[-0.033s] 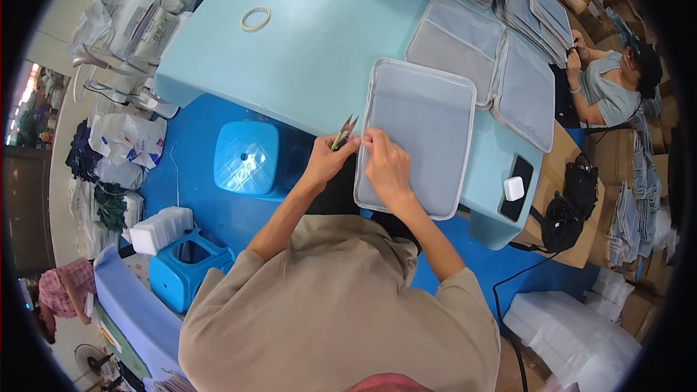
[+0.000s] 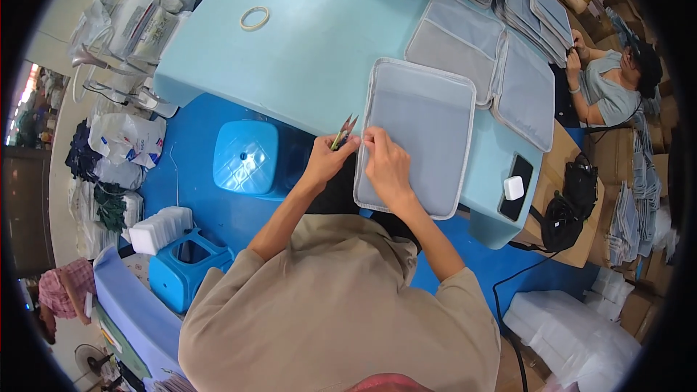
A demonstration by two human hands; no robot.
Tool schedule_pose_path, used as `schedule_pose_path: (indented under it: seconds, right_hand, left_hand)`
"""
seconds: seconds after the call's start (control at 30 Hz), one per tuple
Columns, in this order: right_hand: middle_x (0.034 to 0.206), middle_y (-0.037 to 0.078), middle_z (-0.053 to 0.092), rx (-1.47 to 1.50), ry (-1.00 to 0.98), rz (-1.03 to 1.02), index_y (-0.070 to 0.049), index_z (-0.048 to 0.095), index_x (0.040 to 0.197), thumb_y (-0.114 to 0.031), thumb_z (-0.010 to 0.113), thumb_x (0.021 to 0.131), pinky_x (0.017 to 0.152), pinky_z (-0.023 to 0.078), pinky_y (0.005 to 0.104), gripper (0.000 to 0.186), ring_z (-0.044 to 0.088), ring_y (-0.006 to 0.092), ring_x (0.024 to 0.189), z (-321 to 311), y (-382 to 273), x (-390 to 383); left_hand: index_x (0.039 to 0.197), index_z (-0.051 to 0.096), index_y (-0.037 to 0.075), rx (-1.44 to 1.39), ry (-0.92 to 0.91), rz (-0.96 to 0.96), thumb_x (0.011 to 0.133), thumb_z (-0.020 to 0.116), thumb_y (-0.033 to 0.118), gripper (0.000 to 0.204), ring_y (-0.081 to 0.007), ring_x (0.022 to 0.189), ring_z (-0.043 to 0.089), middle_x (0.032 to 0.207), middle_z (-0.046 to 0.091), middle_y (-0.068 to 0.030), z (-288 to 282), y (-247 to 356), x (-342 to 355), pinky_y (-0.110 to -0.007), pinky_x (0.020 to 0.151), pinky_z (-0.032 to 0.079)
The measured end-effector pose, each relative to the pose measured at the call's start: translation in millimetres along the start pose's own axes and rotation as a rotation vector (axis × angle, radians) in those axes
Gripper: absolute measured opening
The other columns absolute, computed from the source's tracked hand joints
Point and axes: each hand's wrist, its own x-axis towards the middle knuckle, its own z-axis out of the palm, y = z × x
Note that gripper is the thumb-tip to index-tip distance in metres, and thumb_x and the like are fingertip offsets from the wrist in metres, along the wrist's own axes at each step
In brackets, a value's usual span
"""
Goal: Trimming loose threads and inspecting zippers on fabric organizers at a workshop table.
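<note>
My left hand point(image 2: 328, 161) is closed around a small pair of thread snips point(image 2: 348, 129), whose pointed blades stick up past the fingers, slightly apart. Just right of it, my right hand point(image 2: 388, 174) pinches at the left edge of a grey fabric case point(image 2: 421, 127). Any thread between those fingertips is too small to make out. The case is rectangular with rounded corners and a pale rim; it lies at the table's near edge, its lower part jutting over my lap. Beyond it to the right, another grey case point(image 2: 454, 47) lies spread open, showing its inner pockets.
The light blue table point(image 2: 305, 51) carries a tape roll point(image 2: 255, 19), stacked grey cases point(image 2: 534, 18) and a phone point(image 2: 514, 199) under a small white box point(image 2: 513, 188). Blue stools point(image 2: 247, 157) stand at left. A co-worker point(image 2: 613, 87) sits at right, near a black bag point(image 2: 563, 221).
</note>
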Motion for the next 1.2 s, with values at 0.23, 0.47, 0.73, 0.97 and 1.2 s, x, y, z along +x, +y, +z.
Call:
schedule_pose_path:
  seconds: [0.23,0.47,0.73,0.97,1.2]
  right_hand:
    - [0.088,0.010,0.069,0.125,0.009,0.113,-0.006,0.051,0.104,-0.002,0.062,0.096,0.062,0.050,0.0473,0.014,0.068,0.0373,0.076,-3.9,-0.7,3.0]
    - [0.087,0.006,0.069,0.164,-0.001,0.140,-0.006,0.050,0.104,-0.003,0.064,0.096,0.060,0.050,0.0465,0.016,0.069,0.0359,0.075,-5.2,1.8,3.6]
    - [0.088,0.004,0.072,0.156,0.047,0.131,-0.006,0.051,0.105,-0.003,0.065,0.095,0.061,0.051,0.0445,0.017,0.071,0.0326,0.075,-2.2,2.4,0.8]
    - [0.089,0.004,0.072,0.172,0.063,0.125,-0.006,0.052,0.103,-0.002,0.065,0.095,0.061,0.052,0.0431,0.016,0.071,0.0322,0.075,0.8,5.5,-0.5]
    - [0.089,0.005,0.071,0.180,0.068,0.118,-0.005,0.050,0.097,0.003,0.062,0.092,0.061,0.051,0.0420,0.015,0.068,0.0318,0.073,1.3,5.1,-1.0]
  left_hand:
    - [0.107,0.073,0.006,0.049,-0.046,0.041,0.103,0.068,0.029,0.024,-0.0006,0.052,0.033,0.061,0.041,0.0103,-8.2,12.8,-3.8,-0.024,0.047,0.021]
    - [0.114,0.068,0.002,0.404,-0.114,0.264,0.104,0.063,0.031,0.030,-0.0107,0.058,0.039,0.064,0.051,-0.0024,-30.7,34.8,-18.3,-0.030,0.054,0.032]
    - [0.111,0.070,0.003,0.750,-0.161,0.446,0.094,0.078,0.030,0.033,-0.0160,0.060,0.054,0.068,0.062,-0.0079,-39.7,56.1,-23.6,-0.035,0.057,0.042]
    - [0.105,0.072,0.009,1.011,-0.122,0.487,0.091,0.078,0.039,0.034,-0.0378,0.070,0.069,0.076,0.071,-0.0150,-32.6,67.4,-26.5,-0.044,0.062,0.053]
    - [0.104,0.072,0.010,1.037,-0.128,0.548,0.091,0.077,0.036,0.030,-0.0364,0.070,0.069,0.078,0.072,-0.0145,-34.1,63.6,-21.3,-0.044,0.061,0.053]
